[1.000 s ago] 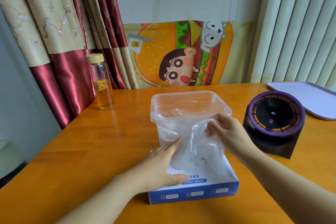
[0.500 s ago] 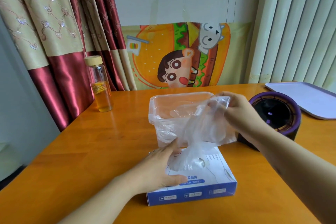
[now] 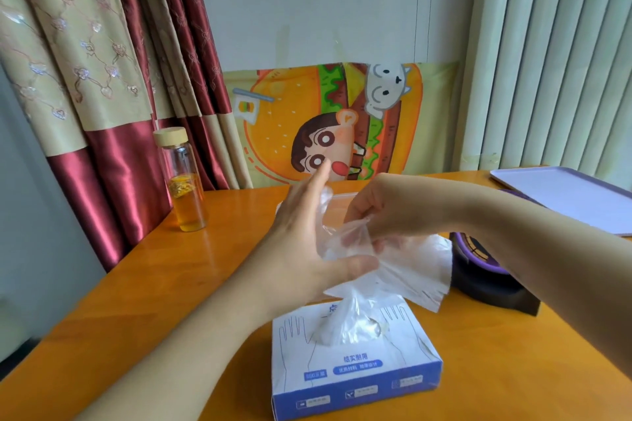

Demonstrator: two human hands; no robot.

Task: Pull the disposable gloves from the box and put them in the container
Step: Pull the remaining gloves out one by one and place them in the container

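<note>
The table (image 3: 154,301) is filling the lower frame, orange and glossy; a curtain (image 3: 85,79) is hanging at its left, blinds (image 3: 554,61) are hanging at its right, and a cartoon poster (image 3: 290,120) is standing against the wall between them; a lilac tray (image 3: 564,195) is lying at the far right edge.

Both forearms are reaching in from below, meeting over the middle of the table. The left hand (image 3: 304,243) is standing raised with its palm facing right, fingers straight and thumb stretched out, gripping nothing, its palm side touching the glove (image 3: 417,267). The right hand (image 3: 390,208) is curling its fingers and pinching the glove's crumpled upper edge.

The box (image 3: 359,383), blue and white, is sitting flat on the near part of the table, right under the hands. The glove, clear and thin, is hanging in the air above the box and in front of the container, spreading down to the right under the right wrist. A second glove (image 3: 345,325) is sticking up out of the box's slot; whether it is touching the held one I cannot tell.

A black and purple device (image 3: 485,284) is sitting just right of the box, half hidden by the right arm; a bottle (image 3: 186,188) of amber liquid is standing upright near the curtain; the container (image 3: 345,196) is showing only a strip of pale rim between the two hands.
</note>
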